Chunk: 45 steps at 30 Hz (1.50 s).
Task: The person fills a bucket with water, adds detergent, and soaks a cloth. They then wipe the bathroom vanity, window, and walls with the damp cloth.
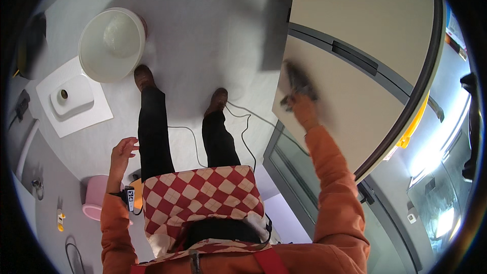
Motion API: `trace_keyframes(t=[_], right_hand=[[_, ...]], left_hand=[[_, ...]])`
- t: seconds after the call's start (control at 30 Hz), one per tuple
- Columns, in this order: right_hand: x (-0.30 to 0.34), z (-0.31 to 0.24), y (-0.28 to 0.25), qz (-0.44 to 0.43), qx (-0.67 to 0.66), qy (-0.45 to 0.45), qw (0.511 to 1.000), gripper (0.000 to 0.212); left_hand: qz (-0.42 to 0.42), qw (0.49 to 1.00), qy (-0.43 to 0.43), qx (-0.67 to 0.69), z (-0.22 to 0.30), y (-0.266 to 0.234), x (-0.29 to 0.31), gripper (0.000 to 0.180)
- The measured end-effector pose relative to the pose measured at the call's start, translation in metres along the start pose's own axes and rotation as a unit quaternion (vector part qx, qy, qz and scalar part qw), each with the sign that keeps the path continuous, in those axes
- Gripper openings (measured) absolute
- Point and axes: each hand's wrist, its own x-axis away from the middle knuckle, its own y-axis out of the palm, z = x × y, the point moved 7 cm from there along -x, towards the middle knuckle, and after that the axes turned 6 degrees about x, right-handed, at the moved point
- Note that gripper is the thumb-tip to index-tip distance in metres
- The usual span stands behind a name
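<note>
My right hand (305,111) is closed on a dark grey cloth (298,78), pressed against a cream cabinet panel (350,104) on the right. The cloth is smeared by motion, so its folds do not show clearly. Beside my left thigh hangs my left hand (123,152), its fingers loosely bent and apart, with nothing in them. A small device (130,199) is strapped to the left wrist. I wear a red and cream checked apron (203,195) over orange sleeves.
A large white basin (111,45) stands by my left foot, near a white squat toilet (73,96). Thin cables (195,144) trail over the grey floor by my feet. Behind my left arm is a pink bucket (94,198). A grey-framed glass door (294,167) adjoins the cabinet.
</note>
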Motion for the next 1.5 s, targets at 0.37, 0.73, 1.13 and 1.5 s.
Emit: trace_keyframes(t=[0.37, 0.73, 1.13, 1.5], right_hand=[[-0.131, 0.008, -0.004, 0.035, 0.093, -0.040, 0.994, 0.028], [0.011, -0.081, 0.121, -0.132, 0.099, -0.126, 0.978, 0.022], [0.037, 0.007, -0.093, 0.097, 0.054, 0.053, 0.992, 0.047], [0.193, -0.011, -0.138, 0.141, 0.039, 0.096, 0.985, 0.057]], left_hand=[[0.021, 0.999, -0.001, -0.038, 0.006, -0.015, -0.001, 0.038], [-0.003, 0.998, 0.032, -0.051, 0.029, 0.002, -0.011, 0.037], [0.040, 0.994, 0.088, -0.048, 0.050, -0.028, -0.005, 0.033], [0.040, 0.993, 0.115, 0.011, 0.027, -0.038, 0.016, 0.029]])
